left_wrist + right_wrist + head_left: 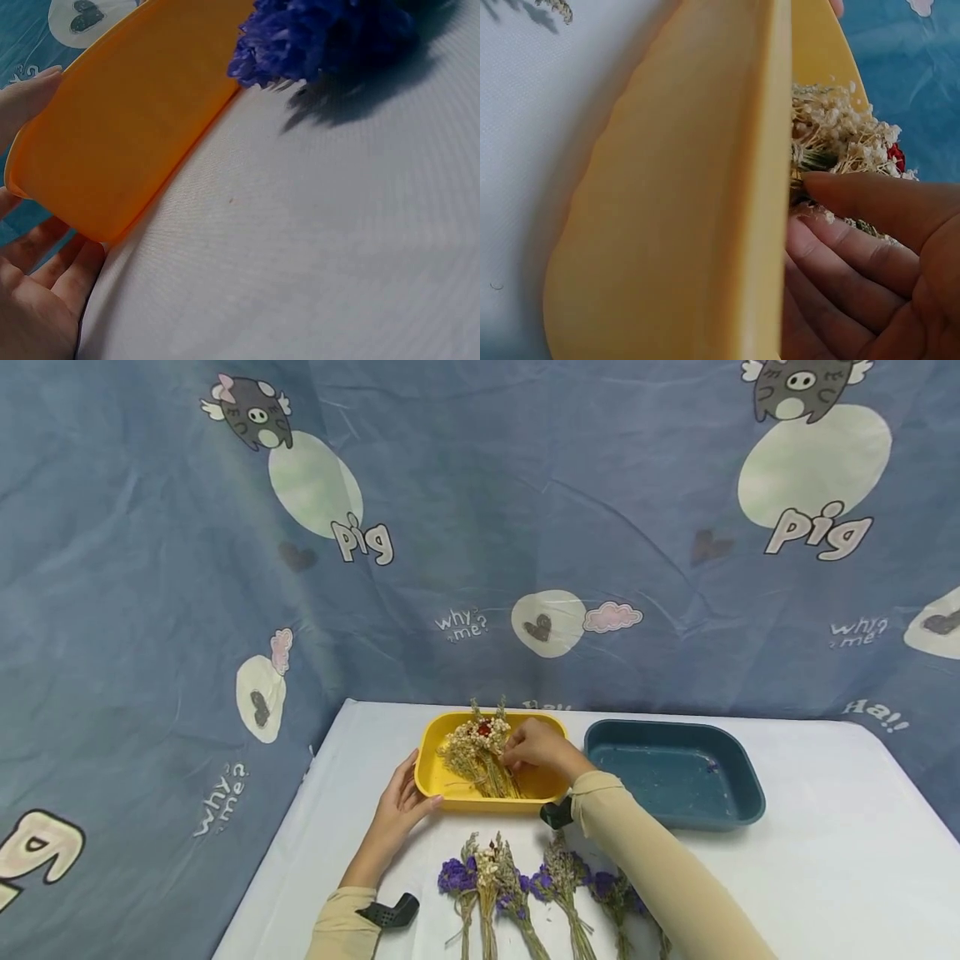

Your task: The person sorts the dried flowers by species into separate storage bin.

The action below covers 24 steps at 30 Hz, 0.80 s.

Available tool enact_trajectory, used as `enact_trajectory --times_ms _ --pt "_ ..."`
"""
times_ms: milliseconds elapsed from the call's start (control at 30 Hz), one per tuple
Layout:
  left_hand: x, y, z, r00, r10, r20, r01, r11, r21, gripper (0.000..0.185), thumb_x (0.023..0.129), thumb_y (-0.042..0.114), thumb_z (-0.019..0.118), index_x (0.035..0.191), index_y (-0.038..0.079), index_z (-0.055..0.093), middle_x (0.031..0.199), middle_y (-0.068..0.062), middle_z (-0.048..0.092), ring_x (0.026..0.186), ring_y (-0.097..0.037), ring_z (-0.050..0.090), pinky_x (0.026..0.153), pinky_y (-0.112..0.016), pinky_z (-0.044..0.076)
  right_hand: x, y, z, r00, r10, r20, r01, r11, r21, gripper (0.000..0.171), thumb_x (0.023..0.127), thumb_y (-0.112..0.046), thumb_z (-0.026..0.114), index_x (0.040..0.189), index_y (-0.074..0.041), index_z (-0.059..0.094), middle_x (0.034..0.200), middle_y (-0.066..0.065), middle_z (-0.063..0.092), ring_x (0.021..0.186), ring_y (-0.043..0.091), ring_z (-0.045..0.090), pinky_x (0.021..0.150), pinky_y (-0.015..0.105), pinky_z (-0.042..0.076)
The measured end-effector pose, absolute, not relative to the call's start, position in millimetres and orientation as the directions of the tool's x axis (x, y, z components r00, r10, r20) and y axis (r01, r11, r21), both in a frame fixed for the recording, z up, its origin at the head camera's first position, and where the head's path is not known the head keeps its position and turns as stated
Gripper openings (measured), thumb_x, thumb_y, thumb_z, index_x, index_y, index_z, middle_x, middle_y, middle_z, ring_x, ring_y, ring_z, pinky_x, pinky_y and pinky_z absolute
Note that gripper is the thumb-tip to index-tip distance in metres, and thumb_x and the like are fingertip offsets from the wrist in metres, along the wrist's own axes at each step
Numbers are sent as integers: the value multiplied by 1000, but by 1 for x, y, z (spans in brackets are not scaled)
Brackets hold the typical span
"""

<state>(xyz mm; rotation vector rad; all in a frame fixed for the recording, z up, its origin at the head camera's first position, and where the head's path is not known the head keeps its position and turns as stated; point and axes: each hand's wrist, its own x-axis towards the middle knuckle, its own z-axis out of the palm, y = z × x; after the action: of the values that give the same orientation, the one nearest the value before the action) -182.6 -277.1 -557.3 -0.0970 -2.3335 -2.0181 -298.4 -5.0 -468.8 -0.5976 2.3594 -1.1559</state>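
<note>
In the head view, my left hand (402, 803) holds the left front corner of a yellow tray (495, 806). The left wrist view shows the thumb at the rim and the fingers spread against the tray's end wall, near the tabletop. Over the tray's right half, my right hand (546, 747) pinches the stems of a dried flower bunch (480, 747) between thumb and forefinger. That bunch has small cream blossoms (840, 124), a red flower (896, 157) and straw-coloured stems, and leans inside the tray. The tray's near wall hides part of the stems in the right wrist view.
A dark teal tray (675, 777) with a small purple bit in it stands right of the yellow one. Several dried bunches lie in a row nearer me, among them a purple one (456, 877) and a cream one (487, 877). A patterned blue cloth (465, 485) hangs behind the white table.
</note>
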Motion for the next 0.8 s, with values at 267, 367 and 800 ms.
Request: enact_trajectory --times_ms 267,367,800 --pt "-183 -278 -557 -996 8 85 85 147 985 93 92 12 79 165 24 23 166 -13 35 153 -34 38 117 -22 41 -297 -6 -469 -828 -516 -220 -144 574 -806 14 92 -13 77 93 1 80 87 17 78 79 30 75 65 31 60" --pt "-182 -279 -558 -996 8 86 86 149 985 93 92 13 79 165 25 23 166 -12 35 153 -33 38 117 -20 41 -296 -8 -467 -833 -503 -230 -129 581 -803 15 93 -13 76 98 1 80 90 16 79 82 29 76 71 34 65" --pt "-185 -277 -557 -997 13 76 77 148 986 93 93 14 79 166 24 22 166 -12 35 153 -33 37 118 -21 40 -286 -4 -464 -873 -444 -200 -144 627 -766 19 92 -20 79 98 -2 80 92 13 78 76 24 73 66 32 63"
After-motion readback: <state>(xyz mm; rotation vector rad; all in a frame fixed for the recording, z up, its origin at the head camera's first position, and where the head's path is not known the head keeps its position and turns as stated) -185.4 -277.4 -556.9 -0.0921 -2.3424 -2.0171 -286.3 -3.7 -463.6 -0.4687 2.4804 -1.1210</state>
